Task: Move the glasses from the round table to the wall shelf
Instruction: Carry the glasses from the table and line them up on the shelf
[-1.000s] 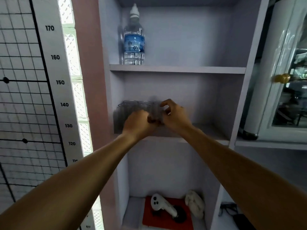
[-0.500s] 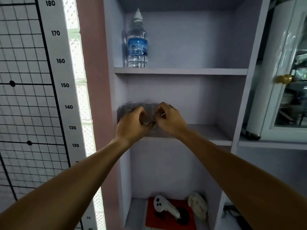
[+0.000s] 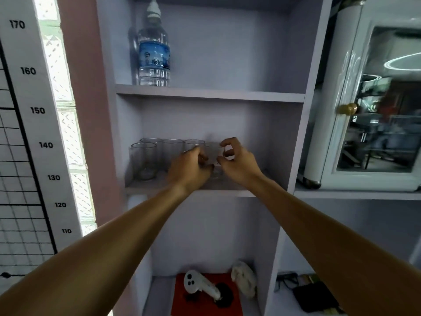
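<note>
While both hands meet at the wall shelf [image 3: 189, 187], the upright glass [image 3: 213, 156] stands between left hand [image 3: 190, 166] and right hand [image 3: 237, 161], each grip curled loosely against its sides.

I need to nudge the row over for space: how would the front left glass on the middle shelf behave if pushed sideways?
The front left glass looks rigid and clear, so probably breakable. It stands tall and narrow, so a high push may tip it; low on the wall seems safer. The other glasses stand close behind, so it would likely knock them.
</note>
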{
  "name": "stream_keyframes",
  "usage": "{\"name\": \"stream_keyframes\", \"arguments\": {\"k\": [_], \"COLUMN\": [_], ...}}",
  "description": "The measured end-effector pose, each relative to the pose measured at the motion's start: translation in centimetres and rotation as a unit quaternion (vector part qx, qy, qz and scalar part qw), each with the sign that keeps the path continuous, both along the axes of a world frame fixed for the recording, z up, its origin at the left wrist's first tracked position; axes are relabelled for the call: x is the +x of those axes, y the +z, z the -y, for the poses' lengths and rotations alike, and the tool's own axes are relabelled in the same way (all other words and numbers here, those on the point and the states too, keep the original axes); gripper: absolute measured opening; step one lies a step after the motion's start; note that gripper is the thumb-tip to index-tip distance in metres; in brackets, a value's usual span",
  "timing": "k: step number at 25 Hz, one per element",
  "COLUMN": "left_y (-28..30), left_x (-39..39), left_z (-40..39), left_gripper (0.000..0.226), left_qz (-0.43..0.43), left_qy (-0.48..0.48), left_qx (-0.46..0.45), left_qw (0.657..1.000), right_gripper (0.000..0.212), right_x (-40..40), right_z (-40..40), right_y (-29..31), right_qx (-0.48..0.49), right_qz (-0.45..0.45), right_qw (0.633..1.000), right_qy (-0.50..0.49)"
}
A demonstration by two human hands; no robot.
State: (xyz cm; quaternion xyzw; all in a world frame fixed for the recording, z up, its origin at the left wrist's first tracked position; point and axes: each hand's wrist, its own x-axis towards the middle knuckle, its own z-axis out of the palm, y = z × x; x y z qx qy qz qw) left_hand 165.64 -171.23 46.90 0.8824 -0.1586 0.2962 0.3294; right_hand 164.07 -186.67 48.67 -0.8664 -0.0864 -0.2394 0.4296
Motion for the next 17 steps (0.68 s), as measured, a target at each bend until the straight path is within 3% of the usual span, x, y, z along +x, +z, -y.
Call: {"name": "stream_keyframes", "arguments": {"k": [9,13,15,17], "left_y": [0.2,0.6,0.5,0.4], "left_x": [1.0,0.0,-0.5,-1.2], "left_z": [-0.2,-2.5,-4.8,-7.1], "left_gripper": [0.043,0.023,0.019,0.021], "left_qz": [-0.029,-0.005,0.004,0.029], "left_qy": [-0.009,0.042,0.060,0.055], "left_qx": [0.003,0.026,0.034,0.037], "left_qw": [1.000,0.999,0.998,0.997], "right_gripper": [0.034,0.026,0.022,0.026], "right_x": [1.2,1.2,1.5,1.7], "right_z": [0.0,-1.7,-4.0,-7.1], "right_y": [-0.2,0.0,0.3,0.7], "right_qx": [0.033,-0.015,-0.061,-0.111], "right_qz": [0.007,0.128,0.184,0.173], "right_qw": [0.999,0.990,0.981,0.976], "right_qy": [-0.020,-0.061,-0.008,0.074]}}
